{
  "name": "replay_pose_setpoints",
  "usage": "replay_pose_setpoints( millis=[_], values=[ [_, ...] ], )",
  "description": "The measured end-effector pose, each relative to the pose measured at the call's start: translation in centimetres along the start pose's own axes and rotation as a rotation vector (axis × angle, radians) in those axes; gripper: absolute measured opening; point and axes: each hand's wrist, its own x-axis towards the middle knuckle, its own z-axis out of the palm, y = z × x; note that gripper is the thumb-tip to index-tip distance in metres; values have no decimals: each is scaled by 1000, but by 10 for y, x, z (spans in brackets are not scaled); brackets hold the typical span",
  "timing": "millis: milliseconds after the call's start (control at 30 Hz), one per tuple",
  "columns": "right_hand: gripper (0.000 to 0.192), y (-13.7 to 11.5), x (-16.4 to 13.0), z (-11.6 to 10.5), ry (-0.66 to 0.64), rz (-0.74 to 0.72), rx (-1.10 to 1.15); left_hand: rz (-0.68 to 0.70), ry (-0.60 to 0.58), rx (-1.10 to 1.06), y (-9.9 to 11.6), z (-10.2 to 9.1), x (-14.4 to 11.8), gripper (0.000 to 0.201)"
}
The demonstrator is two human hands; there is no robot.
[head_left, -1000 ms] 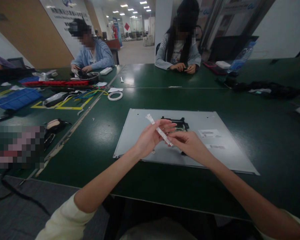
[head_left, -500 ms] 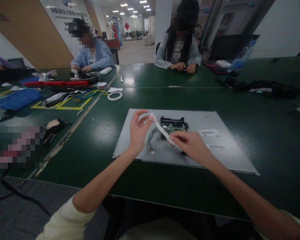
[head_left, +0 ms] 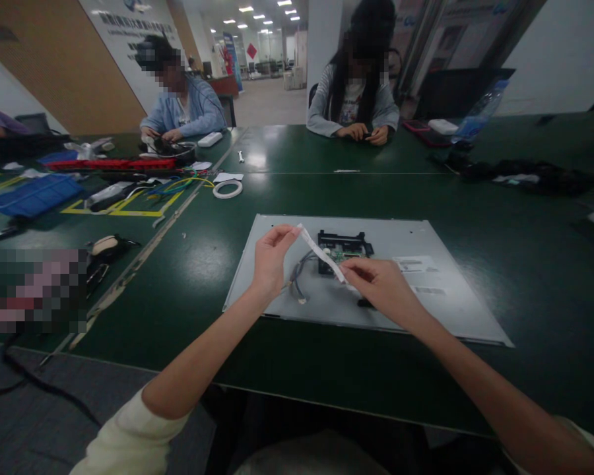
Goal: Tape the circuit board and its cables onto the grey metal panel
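— Where do we have the strip (head_left: 321, 251)?
— Above the panel (head_left: 440, 310), between our left hand (head_left: 270, 260) and right hand (head_left: 381, 287), the left end higher.

— And under it?
— The circuit board (head_left: 345, 249) sits on the panel, its wires (head_left: 297, 280) trailing left.

— Beyond the panel?
— The tape roll (head_left: 228, 190) lies on the table (head_left: 202, 251), far left of it; two people sit behind, across the table.

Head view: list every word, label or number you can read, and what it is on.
None can be read.
Wall banner: lines of print, too blurred.
White stickers on the grey panel: print too small.
White strip held by both hands: no print visible.
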Motion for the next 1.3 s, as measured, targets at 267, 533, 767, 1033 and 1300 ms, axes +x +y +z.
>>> replay_pose_setpoints(
  millis=[267,533,767,1033,1300],
  values=[
    [22,0,0,-4,34,69,20,-9,42,-30,7,-9,10,10],
    [25,20,7,-28,220,223,125,-133,-121,-166,10,-7,6,12],
    [26,46,13,-30,218,314,154,-197,-259,-36,1,0,-4,9],
    [26,51,14,-28,207,348,120,-244,-296,58,3,5,-8,7],
    [26,52,16,-29,218,372,153,-257,-356,162,3,0,-4,15]
  ],
)
